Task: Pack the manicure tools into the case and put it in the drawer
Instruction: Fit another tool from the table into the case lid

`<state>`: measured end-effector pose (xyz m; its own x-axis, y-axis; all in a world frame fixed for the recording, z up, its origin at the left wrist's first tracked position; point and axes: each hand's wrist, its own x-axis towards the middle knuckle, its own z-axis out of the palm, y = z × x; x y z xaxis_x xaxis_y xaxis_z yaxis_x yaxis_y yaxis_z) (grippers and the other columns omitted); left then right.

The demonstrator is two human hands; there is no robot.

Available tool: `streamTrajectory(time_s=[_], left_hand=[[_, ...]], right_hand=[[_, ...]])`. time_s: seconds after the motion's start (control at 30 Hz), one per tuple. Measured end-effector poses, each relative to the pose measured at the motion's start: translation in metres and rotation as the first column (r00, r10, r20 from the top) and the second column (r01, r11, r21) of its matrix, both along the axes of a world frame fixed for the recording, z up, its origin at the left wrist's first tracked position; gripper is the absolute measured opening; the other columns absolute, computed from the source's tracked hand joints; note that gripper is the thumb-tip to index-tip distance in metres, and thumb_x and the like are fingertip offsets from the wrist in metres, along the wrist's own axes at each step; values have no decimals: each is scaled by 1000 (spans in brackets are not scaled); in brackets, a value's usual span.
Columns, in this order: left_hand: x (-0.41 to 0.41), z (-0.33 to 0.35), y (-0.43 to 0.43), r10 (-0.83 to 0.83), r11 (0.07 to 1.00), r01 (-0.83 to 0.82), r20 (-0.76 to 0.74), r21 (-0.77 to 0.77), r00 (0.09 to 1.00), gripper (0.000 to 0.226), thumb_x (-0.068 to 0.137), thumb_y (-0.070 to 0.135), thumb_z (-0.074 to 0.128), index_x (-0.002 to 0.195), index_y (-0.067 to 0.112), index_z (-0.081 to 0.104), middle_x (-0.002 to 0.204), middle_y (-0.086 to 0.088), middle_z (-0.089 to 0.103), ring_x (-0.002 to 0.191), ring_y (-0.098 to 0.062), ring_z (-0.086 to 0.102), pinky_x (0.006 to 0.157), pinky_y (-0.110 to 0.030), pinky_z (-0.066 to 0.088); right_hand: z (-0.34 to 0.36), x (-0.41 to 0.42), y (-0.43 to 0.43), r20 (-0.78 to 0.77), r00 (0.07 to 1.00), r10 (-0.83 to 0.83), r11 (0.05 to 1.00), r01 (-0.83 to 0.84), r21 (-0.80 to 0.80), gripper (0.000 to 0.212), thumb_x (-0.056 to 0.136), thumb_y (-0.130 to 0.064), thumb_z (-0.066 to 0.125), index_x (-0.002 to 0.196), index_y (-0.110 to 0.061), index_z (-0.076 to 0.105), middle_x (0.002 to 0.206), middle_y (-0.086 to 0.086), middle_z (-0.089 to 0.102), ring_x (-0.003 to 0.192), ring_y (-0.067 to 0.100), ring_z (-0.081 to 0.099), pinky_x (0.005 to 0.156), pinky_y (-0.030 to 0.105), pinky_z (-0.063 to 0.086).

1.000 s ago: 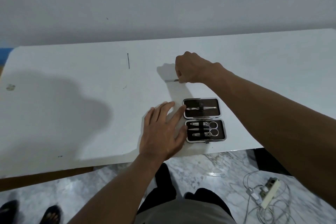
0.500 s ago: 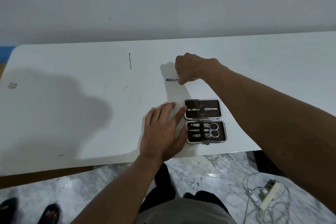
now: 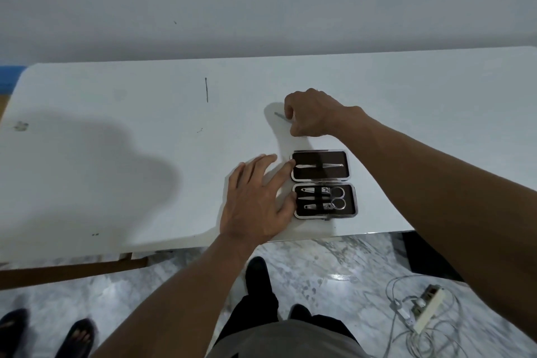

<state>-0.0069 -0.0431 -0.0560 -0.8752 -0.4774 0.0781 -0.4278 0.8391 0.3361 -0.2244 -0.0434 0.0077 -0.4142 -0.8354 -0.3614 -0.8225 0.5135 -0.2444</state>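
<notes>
metal tool (image 3: 281, 116) half hidden inside right hand (image 3: 312, 113)

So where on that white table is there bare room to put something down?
Most of the white table is bare: the whole stretch left of the left hand, and the far right beyond the right hand. It is crowded near the front edge, where the open manicure case, both hands and the thin metal tool sit close together.
</notes>
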Motion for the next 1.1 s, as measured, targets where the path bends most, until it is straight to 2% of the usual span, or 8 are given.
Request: streamTrajectory(time_s=[0.13,0.23,0.37,0.5,0.67,0.8,0.93,1.1], left_hand=[[0,0,1,8,1000,-8,-10,-13,1000,56,87,46,45,141,34,46,142,3,47,134,-17,40,113,-42,27],[-1,-2,1,13,1000,-13,-18,-28,1000,55,88,48,43,141,35,46,143,4,46,134,-17,40,113,-41,27],[0,-6,0,13,999,-14,-21,-36,1000,55,89,49,43,142,36,45,145,4,45,136,-17,38,114,-41,24],[0,-9,1,12,999,-13,-33,-52,999,54,90,49,43,142,36,45,145,3,46,136,-18,39,113,-42,24],[0,-9,1,10,999,-12,-41,-51,999,53,92,50,42,143,35,44,145,1,46,136,-20,39,112,-43,26],[0,-11,1,8,999,-10,-40,-48,999,53,94,50,43,144,35,43,147,1,45,136,-20,38,112,-43,27],[0,-12,0,12,999,-13,-38,-46,999,52,94,51,42,144,36,42,147,1,44,137,-19,36,112,-42,25],[0,-12,1,7,999,-10,-56,-44,998,51,95,50,44,144,36,43,146,2,45,136,-19,38,112,-42,26]], right_hand=[[7,-3,26,59,994,-87,990,93,-103,6,76,-18,60,81,-20,63,91,6,70,85,29,63,72,32,50],[13,-4,53,85,990,-113,979,126,-158,11,82,-17,54,85,-20,64,92,5,66,89,30,62,73,30,46],[19,-5,90,142,983,-113,975,137,-175,16,90,-13,53,92,-23,65,100,3,63,89,24,61,75,30,46],[19,-3,126,154,984,-88,982,112,-154,25,89,-8,52,97,-23,71,91,-1,65,84,17,58,73,25,40],[12,-1,155,196,976,-90,985,117,-128,21,84,-6,60,84,-26,68,79,-6,65,71,7,58,61,17,39],[5,-1,161,205,974,-95,979,128,-156,15,81,-8,67,83,-22,72,80,-4,68,66,-3,55,61,11,38],[3,2,158,166,982,-88,973,121,-197,14,81,-8,68,88,-18,76,85,1,71,67,7,56,64,19,40],[4,2,157,92,994,-61,974,79,-211,25,81,-1,62,94,-16,76,87,8,72,76,22,63,71,23,46]])
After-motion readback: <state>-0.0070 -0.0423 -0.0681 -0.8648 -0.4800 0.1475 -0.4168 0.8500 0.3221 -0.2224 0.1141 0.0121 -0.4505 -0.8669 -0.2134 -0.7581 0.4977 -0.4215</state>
